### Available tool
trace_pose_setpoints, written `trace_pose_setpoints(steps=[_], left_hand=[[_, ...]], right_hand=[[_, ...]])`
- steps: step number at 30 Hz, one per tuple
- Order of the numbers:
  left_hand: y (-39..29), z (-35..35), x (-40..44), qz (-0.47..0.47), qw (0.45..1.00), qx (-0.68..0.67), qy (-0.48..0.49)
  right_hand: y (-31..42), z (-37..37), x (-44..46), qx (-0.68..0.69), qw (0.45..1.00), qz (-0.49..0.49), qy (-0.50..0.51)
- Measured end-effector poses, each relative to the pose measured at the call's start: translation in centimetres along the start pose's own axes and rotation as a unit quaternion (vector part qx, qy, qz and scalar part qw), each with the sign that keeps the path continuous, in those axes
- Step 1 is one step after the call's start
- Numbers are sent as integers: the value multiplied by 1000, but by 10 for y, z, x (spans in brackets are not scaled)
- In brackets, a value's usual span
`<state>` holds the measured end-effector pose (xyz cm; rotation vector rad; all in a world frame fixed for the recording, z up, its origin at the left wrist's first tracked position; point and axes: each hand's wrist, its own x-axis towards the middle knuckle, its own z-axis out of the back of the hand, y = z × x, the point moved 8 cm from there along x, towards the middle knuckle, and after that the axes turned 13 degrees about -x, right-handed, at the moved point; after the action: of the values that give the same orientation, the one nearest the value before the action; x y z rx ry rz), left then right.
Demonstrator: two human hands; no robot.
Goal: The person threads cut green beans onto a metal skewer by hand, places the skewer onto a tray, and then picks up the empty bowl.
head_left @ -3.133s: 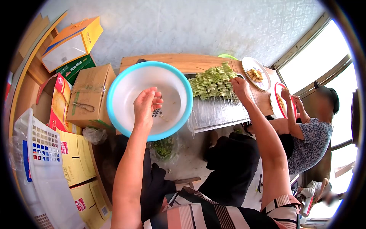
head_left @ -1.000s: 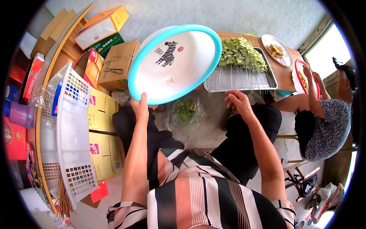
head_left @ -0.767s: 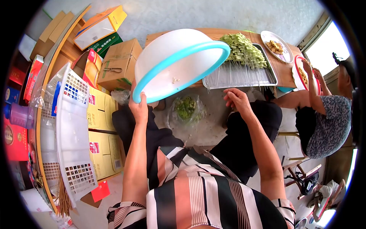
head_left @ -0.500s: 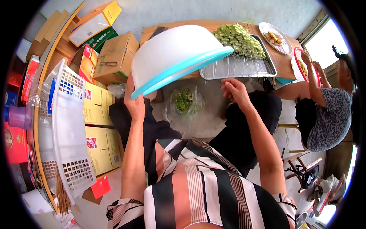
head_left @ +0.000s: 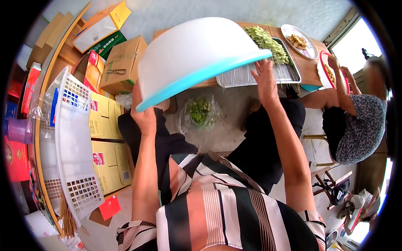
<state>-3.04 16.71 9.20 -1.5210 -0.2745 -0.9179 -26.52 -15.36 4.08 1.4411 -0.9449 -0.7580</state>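
A large white plastic basin with a turquoise rim hangs tilted in front of me, its outer side toward me and its inside hidden. My left hand grips the rim at the lower left. At the other end my right hand has its fingers stretched up to the rim, thumb apart; whether they press on it I cannot tell. Behind the basin, a metal tray holds pale green cut stalks. Below, on the floor between my legs, lies a clear plastic bag with green leafy scraps.
A wooden table carries a plate of food and a red-rimmed basin, where another person sits working. To my left stand a white plastic basket, yellow boxes and a cardboard box.
My right hand has moved up to the basin's right end. The basin has come up and appears larger, covering more of the tray and stalks. My left hand has shifted slightly left with it.
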Motion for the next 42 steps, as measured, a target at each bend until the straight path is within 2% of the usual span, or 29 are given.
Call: trace_pose_setpoints(steps=[2,3,4,6,8,10,11,12,14,17,18,20,21,22,24,26,28,29,30,31,32,34,36,38,40,42], left_hand=[[14,14,0,71,997,-8,-33],[5,15,1,44,997,-15,-55],[3,13,0,42,997,-16,-56],[1,15,1,46,994,-36,-92],[7,19,1,50,994,-37,-90],[13,20,0,54,994,-36,-91],[12,19,0,42,996,-10,-80],[10,17,3,28,997,16,-67],[9,21,7,25,997,1,-66],[10,22,5,29,996,-10,-79],[11,23,4,31,995,-6,-89],[17,27,5,22,996,-13,-86],[20,28,6,17,996,-18,-89],[24,27,5,16,996,-23,-83],[19,26,4,2,997,22,-78],[23,29,12,2,997,11,-72],[34,28,8,48,994,-65,-76],[35,26,8,47,994,-64,-75],[52,29,4,128,974,-135,-131],[70,28,-2,206,940,-204,-181],[78,24,1,205,940,-209,-174],[116,21,-2,293,887,-305,-186],[167,19,-2,356,854,-347,-154],[186,7,-7,461,795,-361,-161],[227,-1,-10,533,730,-405,-138],[265,-1,-10,575,690,-420,-132]], right_hand=[[21,7,10,-29,997,64,39],[26,18,15,-31,997,63,-10],[28,17,14,-31,997,65,-10],[31,-11,7,-88,989,73,98],[31,-11,9,-69,993,58,76],[55,8,20,-66,990,121,5],[56,7,20,-50,991,121,-8],[42,-6,21,-77,989,95,81],[37,-6,19,-75,991,69,88],[64,9,23,-67,987,144,-7],[61,7,22,-66,987,145,-9],[41,-12,17,-66,990,73,98],[60,-5,19,-57,985,147,75],[65,10,24,-22,986,163,-15],[62,-6,23,-70,982,162,65],[48,-19,12,-70,985,105,117],[51,-7,15,-75,984,115,111],[52,6,13,-76,991,102,51],[53,19,10,-77,993,89,-11],[51,25,5,-70,994,81,-11],[55,30,-4,-69,994,84,-19],[64,23,-31,-75,993,73,63],[72,31,-57,-40,994,74,68],[74,43,-82,22,996,66,61],[81,66,-109,-16,997,65,38],[76,105,-130,-18,998,56,-16]])
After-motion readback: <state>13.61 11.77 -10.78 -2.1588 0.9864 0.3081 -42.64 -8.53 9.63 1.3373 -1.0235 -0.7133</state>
